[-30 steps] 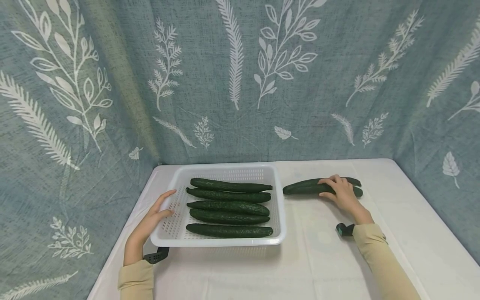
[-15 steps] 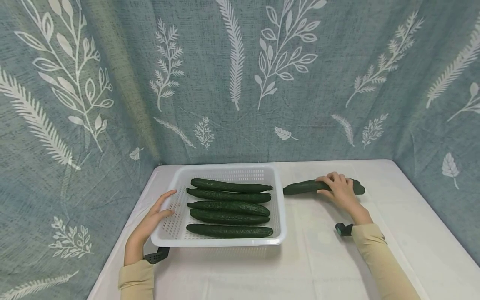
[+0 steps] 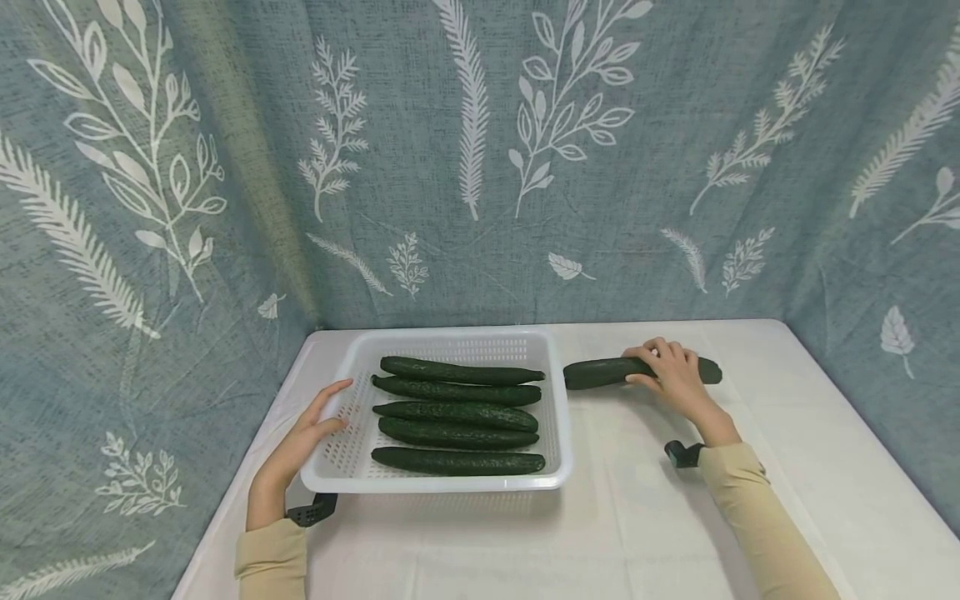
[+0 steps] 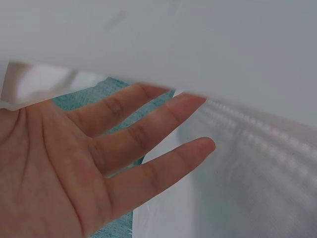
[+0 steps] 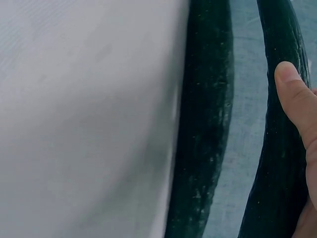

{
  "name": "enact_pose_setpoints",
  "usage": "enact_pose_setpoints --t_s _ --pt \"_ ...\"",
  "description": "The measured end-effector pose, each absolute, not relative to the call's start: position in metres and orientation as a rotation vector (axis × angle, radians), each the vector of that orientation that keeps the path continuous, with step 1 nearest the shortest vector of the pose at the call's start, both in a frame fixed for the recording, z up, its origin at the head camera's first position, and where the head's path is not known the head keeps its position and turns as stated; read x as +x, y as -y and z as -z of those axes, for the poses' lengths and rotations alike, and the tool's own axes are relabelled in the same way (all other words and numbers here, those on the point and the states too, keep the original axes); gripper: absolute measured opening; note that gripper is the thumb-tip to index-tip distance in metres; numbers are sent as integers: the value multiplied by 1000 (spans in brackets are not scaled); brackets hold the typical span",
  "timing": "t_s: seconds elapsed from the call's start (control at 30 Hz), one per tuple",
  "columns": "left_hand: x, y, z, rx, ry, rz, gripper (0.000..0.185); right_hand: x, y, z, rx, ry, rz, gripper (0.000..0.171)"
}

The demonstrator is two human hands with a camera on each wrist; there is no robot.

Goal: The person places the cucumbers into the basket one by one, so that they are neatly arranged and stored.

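Note:
My right hand grips a dark green cucumber to the right of the basket. The right wrist view shows the thumb pressed along this cucumber, which is raised off the table. A second cucumber lies on the table beside it; in the head view the held one hides it. My left hand is at the left rim of the white plastic basket, its fingers extended. In the left wrist view three fingers are straight against or beneath the basket's side; exact contact is unclear.
Several cucumbers lie in side-by-side rows inside the basket. The white table bears basket and loose cucumbers. A blue-green curtain with white leaf prints hangs behind and along both sides. A small black device is attached at the right wrist.
My right hand has lifted a cucumber and brought it slightly left and up, so it now covers the other one in the head view. The left hand and basket have stayed still.

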State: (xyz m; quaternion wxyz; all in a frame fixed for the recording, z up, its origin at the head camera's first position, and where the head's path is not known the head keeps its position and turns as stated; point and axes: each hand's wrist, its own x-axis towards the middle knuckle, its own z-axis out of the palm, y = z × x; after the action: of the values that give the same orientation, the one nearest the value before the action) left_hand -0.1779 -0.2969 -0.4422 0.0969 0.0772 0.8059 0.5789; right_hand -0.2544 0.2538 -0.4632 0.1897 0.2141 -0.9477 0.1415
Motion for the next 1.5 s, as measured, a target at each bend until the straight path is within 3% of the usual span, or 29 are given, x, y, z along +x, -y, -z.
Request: enact_pose_setpoints --t_s 0.87,1.5 --pt "-177 297 442 272 -2393 -1724 56 -247 -244 423 659 2654 -314 34" --pt "-179 296 443 248 -2397 -1734 55 -238 -245 400 553 2612 -279 35"
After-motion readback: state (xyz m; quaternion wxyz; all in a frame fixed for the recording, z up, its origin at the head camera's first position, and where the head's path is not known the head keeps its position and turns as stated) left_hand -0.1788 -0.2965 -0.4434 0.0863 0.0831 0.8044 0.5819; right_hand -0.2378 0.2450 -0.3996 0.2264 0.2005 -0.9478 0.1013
